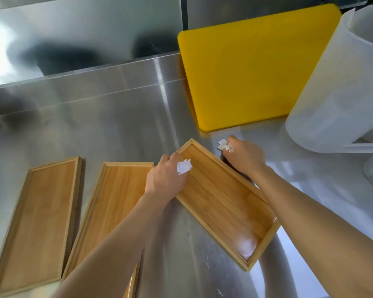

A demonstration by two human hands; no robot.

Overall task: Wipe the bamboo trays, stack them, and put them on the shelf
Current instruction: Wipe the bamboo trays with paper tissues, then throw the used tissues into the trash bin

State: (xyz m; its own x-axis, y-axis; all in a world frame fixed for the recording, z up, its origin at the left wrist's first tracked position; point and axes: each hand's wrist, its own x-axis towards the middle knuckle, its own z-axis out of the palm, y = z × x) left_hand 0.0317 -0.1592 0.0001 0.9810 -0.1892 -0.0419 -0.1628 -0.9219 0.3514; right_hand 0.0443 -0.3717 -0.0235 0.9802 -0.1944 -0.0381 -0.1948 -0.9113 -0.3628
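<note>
Wiping step in hand; left hand [165,177] fingers pinching tissue wad [184,166] inside right tray [226,203]; right hand [244,155] fingers closed on second wad [224,145]; next: sweep along tray floor.

Single head-worn wide-angle view, looking forward and steeply down onto steel desk [116,125]. Close range: both forearms enter from bottom edge, hands mid-frame. Back wall panel at top. Edges curve from lens distortion. No second view.
</note>
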